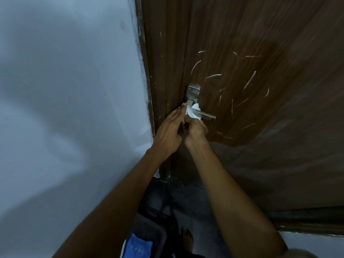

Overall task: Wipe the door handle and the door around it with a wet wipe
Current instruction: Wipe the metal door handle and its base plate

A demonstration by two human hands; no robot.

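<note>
A brown wooden door (242,53) with pale scratch marks carries a silver lever handle (206,114) on a metal plate (193,91). A white wet wipe (192,110) is wrapped around the lever near its pivot. My right hand (195,128) grips the wipe from below against the handle. My left hand (170,131) lies flat with fingers straight, its fingertips touching the door edge and the wipe's left side. The lever's inner part is hidden under the wipe.
A pale blue-grey wall (65,90) fills the left side, meeting the door frame (147,71). Below are a dark floor (195,202), a bare foot (187,239) and a blue object (139,244) near the bottom edge.
</note>
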